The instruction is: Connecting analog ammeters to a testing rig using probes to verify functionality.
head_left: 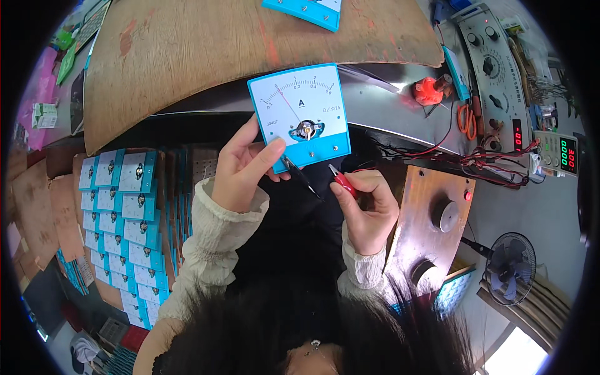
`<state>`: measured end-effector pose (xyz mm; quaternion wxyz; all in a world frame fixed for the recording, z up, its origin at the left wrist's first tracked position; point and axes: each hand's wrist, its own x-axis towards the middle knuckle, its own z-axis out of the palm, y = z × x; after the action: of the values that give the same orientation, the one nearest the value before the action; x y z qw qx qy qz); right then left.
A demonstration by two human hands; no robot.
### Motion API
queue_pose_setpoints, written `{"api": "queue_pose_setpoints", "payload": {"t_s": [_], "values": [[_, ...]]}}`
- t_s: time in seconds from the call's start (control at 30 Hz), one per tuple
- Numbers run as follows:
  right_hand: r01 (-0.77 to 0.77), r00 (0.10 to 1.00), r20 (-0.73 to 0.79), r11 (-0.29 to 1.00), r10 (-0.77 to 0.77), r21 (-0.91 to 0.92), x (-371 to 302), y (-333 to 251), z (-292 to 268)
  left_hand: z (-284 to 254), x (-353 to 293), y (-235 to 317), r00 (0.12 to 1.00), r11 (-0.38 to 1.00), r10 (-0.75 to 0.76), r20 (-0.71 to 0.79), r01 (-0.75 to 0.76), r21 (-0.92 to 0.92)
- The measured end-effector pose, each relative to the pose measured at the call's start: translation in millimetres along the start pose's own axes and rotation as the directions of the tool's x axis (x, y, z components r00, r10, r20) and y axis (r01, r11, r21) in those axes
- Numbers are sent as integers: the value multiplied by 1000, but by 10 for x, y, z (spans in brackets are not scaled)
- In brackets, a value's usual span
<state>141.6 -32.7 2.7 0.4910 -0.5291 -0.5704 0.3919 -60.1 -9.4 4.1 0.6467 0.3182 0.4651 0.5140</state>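
My left hand (250,162) grips a blue ammeter (300,103) by its lower left corner, thumb on the front. The meter has a white dial with a thin needle and an exposed round movement near its lower middle. A black alligator clip (300,177) hangs at the meter's lower edge beside my left thumb. In my right hand (369,206) a red alligator clip (343,181) is pinched between thumb and finger. Its metal jaws point up toward the meter's lower edge, near the right terminal; whether they touch it I cannot tell.
A brown wooden board (187,56) covers much of the bench, with another blue meter (306,11) on it. Rows of similar meters (125,219) stand at left. Test equipment (494,69), a small power supply (556,153), red-black wires (462,164) and a fan (511,269) are at right.
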Motion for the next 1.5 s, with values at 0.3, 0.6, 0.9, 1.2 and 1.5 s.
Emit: {"api": "queue_pose_setpoints", "payload": {"t_s": [0.3,0.6,0.9,1.2,1.5], "values": [[205,979,41,957,-201,-207,208,-74,127,158,-29,52,998,998,45,-54,-43,34],[147,975,-134,964,-179,-223,26,-56,77,184,-29,-24,999,997,-2,45,-2,82],[-33,946,-314,939,-81,-342,-301,227,-380,892,-191,-427,893,969,-53,447,-62,240],[-858,148,-983,479,-112,-184,-1796,964,-2473,1009,-52,-616,809,859,-204,552,-123,497],[-903,118,-977,390,-180,-181,-1879,1254,-2516,1003,55,-454,807,801,-162,567,-228,553]]}}
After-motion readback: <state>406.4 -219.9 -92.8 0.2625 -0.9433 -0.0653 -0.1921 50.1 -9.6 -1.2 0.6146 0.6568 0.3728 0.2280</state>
